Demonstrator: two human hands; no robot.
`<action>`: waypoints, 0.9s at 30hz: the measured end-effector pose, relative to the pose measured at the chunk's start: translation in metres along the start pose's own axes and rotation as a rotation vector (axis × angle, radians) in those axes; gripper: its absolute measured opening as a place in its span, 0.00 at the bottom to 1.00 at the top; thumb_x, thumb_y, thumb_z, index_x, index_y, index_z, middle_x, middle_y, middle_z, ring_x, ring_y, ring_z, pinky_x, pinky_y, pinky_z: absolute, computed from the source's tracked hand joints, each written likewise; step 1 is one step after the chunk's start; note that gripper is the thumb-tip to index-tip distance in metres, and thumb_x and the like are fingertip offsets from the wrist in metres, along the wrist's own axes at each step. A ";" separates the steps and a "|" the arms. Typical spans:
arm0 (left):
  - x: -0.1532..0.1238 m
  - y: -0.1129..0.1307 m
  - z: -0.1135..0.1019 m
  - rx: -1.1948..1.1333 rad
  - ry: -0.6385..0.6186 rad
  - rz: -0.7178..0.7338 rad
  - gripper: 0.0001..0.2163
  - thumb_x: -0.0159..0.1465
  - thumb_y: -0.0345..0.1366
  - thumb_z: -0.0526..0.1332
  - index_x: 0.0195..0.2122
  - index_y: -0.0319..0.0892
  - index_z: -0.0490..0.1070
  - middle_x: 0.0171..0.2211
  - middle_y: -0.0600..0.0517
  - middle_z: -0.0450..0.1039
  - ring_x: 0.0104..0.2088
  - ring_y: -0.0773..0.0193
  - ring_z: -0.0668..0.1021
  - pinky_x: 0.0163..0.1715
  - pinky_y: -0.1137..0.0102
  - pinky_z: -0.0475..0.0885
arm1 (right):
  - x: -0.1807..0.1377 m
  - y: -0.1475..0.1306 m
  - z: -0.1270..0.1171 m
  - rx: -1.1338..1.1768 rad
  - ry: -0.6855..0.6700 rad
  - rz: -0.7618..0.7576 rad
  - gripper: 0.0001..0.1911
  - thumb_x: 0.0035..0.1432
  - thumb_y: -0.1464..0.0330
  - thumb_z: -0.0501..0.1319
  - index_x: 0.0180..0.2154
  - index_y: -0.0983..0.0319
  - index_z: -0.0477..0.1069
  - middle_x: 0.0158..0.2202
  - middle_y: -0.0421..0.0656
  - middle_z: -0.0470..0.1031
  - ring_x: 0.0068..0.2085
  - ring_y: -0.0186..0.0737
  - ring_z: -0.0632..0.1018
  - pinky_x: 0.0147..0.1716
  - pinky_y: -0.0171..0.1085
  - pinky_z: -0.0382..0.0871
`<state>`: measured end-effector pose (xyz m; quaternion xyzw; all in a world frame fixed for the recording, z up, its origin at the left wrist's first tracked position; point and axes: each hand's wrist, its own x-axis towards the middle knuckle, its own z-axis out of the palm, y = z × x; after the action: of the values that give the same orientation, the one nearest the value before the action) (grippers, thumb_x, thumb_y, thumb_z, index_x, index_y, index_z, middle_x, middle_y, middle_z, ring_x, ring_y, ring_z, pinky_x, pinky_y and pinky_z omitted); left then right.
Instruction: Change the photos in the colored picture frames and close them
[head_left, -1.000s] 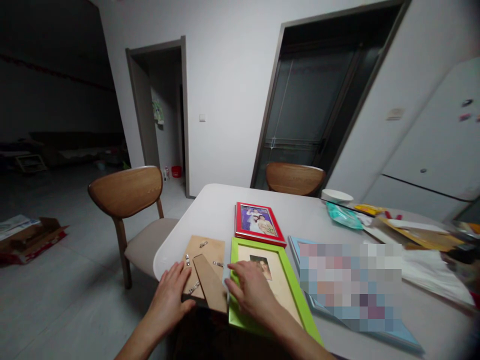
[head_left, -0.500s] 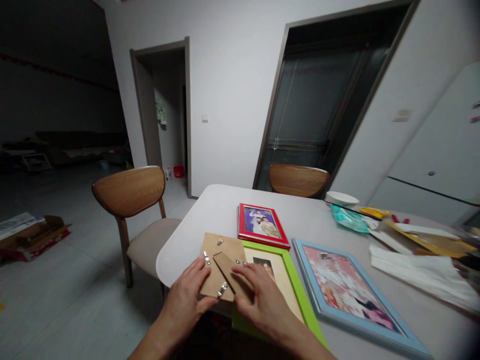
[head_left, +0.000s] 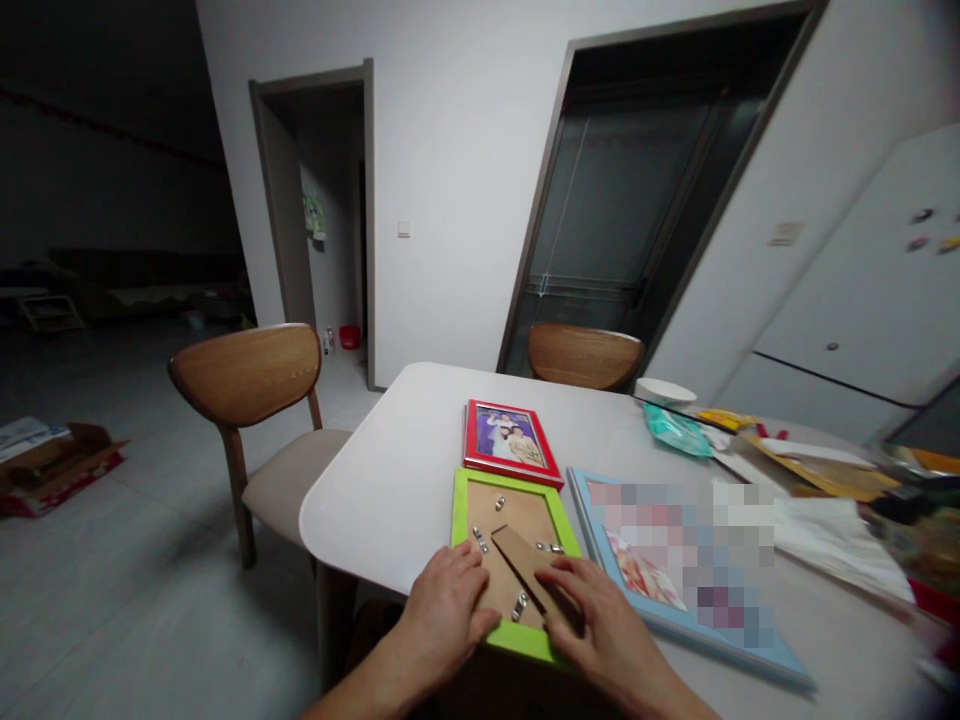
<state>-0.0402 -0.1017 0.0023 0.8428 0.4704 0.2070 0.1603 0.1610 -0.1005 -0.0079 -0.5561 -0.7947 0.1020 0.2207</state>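
Observation:
A brown backing board (head_left: 480, 508) with metal turn clips and a fold-out stand (head_left: 525, 560) lies inside the face-down green picture frame (head_left: 559, 490). Across the frame's lower left edge, my left hand (head_left: 448, 605) is closed, fingertips at the board's side and thumb near the bottom rim. My right hand (head_left: 604, 610) is closed at the lower right, its fingers on the stand and its thumb by the bottom rim. Behind the green frame, a red picture frame (head_left: 471, 445) holds a photo. To the right lies a blue picture frame (head_left: 592, 530), partly blurred out.
The white table (head_left: 367, 500) has a rounded left corner. On its right side are a teal packet (head_left: 675, 430), a white bowl (head_left: 666, 391), white paper (head_left: 840, 540) and envelopes. Wooden chairs (head_left: 247, 375) stand at the left and the far side (head_left: 585, 355).
The backing board has moved right and down into the green frame, covering the mat and picture seen there before. Both hands moved right with it. The camera view has shifted slightly.

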 end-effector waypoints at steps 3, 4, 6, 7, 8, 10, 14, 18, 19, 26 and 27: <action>-0.002 -0.002 0.000 0.021 -0.009 0.021 0.08 0.55 0.35 0.58 0.36 0.41 0.67 0.46 0.49 0.66 0.51 0.59 0.63 0.51 0.65 0.55 | 0.001 0.002 0.009 -0.040 0.045 -0.006 0.16 0.46 0.66 0.53 0.38 0.61 0.70 0.40 0.48 0.68 0.43 0.43 0.69 0.43 0.43 0.60; -0.003 -0.002 0.000 0.021 -0.012 0.020 0.09 0.55 0.35 0.57 0.37 0.41 0.67 0.47 0.49 0.65 0.51 0.60 0.62 0.52 0.64 0.54 | 0.001 0.002 0.010 -0.047 0.057 -0.012 0.16 0.47 0.65 0.53 0.38 0.61 0.70 0.40 0.48 0.68 0.43 0.43 0.69 0.43 0.43 0.60; -0.005 -0.003 0.000 0.011 -0.030 0.019 0.13 0.55 0.38 0.58 0.41 0.42 0.65 0.50 0.49 0.62 0.53 0.59 0.60 0.53 0.63 0.52 | 0.000 0.004 0.011 -0.047 0.074 -0.029 0.15 0.48 0.64 0.53 0.38 0.61 0.70 0.40 0.48 0.68 0.43 0.43 0.69 0.43 0.43 0.61; -0.006 -0.003 0.000 0.003 -0.045 0.021 0.16 0.54 0.40 0.59 0.43 0.42 0.63 0.52 0.48 0.60 0.54 0.59 0.58 0.53 0.61 0.51 | 0.000 0.005 0.010 -0.045 0.084 -0.037 0.15 0.49 0.64 0.52 0.38 0.60 0.70 0.41 0.48 0.68 0.43 0.43 0.69 0.43 0.42 0.61; -0.007 -0.003 -0.001 -0.004 -0.063 0.025 0.20 0.52 0.42 0.60 0.45 0.42 0.61 0.53 0.48 0.57 0.55 0.58 0.57 0.54 0.60 0.49 | 0.001 0.006 0.009 -0.046 0.097 -0.041 0.15 0.49 0.64 0.52 0.38 0.60 0.70 0.41 0.48 0.68 0.43 0.43 0.68 0.43 0.42 0.61; -0.009 -0.005 -0.001 -0.011 -0.103 0.038 0.26 0.49 0.45 0.62 0.48 0.43 0.59 0.55 0.47 0.53 0.56 0.57 0.54 0.54 0.57 0.47 | 0.004 0.010 0.006 -0.061 0.137 -0.032 0.15 0.50 0.65 0.51 0.38 0.61 0.70 0.41 0.48 0.68 0.42 0.42 0.68 0.42 0.41 0.61; -0.010 -0.009 0.001 -0.012 -0.117 0.057 0.27 0.48 0.45 0.62 0.48 0.42 0.59 0.55 0.47 0.53 0.56 0.57 0.54 0.54 0.57 0.47 | 0.019 0.018 0.002 -0.122 0.169 0.034 0.16 0.52 0.65 0.50 0.39 0.62 0.70 0.37 0.49 0.69 0.39 0.42 0.69 0.41 0.40 0.61; -0.009 -0.012 0.005 -0.029 -0.071 0.085 0.27 0.46 0.42 0.64 0.46 0.39 0.62 0.54 0.44 0.56 0.55 0.57 0.56 0.54 0.62 0.51 | 0.037 0.023 0.001 -0.150 0.102 0.084 0.14 0.52 0.67 0.49 0.33 0.61 0.72 0.32 0.46 0.68 0.37 0.40 0.69 0.37 0.38 0.61; -0.009 -0.013 0.005 -0.033 -0.061 0.089 0.27 0.46 0.42 0.64 0.46 0.38 0.62 0.54 0.43 0.57 0.55 0.57 0.56 0.54 0.63 0.52 | 0.040 0.025 0.001 -0.151 0.095 0.097 0.13 0.52 0.68 0.50 0.32 0.62 0.72 0.31 0.45 0.67 0.36 0.39 0.69 0.37 0.37 0.61; -0.009 -0.013 0.005 -0.057 -0.054 0.065 0.21 0.47 0.42 0.64 0.41 0.38 0.65 0.53 0.44 0.58 0.55 0.58 0.56 0.54 0.66 0.53 | 0.043 0.029 0.002 -0.127 0.122 0.138 0.13 0.51 0.70 0.50 0.29 0.65 0.72 0.31 0.47 0.67 0.35 0.39 0.69 0.37 0.36 0.61; -0.009 -0.012 0.005 -0.063 -0.060 0.060 0.20 0.47 0.41 0.64 0.39 0.39 0.65 0.53 0.44 0.58 0.55 0.58 0.56 0.53 0.66 0.53 | 0.043 0.029 0.001 -0.132 0.120 0.138 0.13 0.51 0.70 0.49 0.29 0.65 0.72 0.31 0.47 0.67 0.35 0.39 0.69 0.37 0.36 0.61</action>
<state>-0.0512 -0.1039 -0.0095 0.8568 0.4331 0.2011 0.1947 0.1719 -0.0499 -0.0106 -0.6281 -0.7448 0.0310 0.2232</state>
